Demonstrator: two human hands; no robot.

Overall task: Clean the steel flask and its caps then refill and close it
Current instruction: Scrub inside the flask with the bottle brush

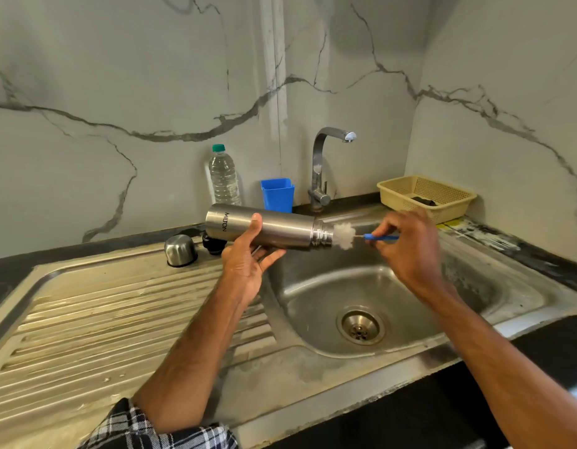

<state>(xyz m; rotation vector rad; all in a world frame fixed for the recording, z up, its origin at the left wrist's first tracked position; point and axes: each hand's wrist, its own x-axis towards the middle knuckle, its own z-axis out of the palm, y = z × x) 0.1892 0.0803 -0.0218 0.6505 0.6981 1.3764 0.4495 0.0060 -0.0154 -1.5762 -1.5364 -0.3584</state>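
My left hand (248, 254) grips the steel flask (280, 230) around its middle and holds it level above the sink basin's left edge, open mouth pointing right. My right hand (407, 244) pinches the blue handle of a bottle brush (344, 235), whose white bristle head sits right at the flask's threaded mouth. The steel outer cap (180, 250) stands upside down on the drainboard behind the flask. A black inner cap (212, 244) lies beside it, partly hidden by the flask and my left hand.
The sink basin (361, 296) with its drain lies below my hands, the ribbed drainboard (102, 319) to its left. At the back wall stand a plastic water bottle (224, 176), a blue cup (277, 194), the tap (322, 166) and a yellow basket (426, 196).
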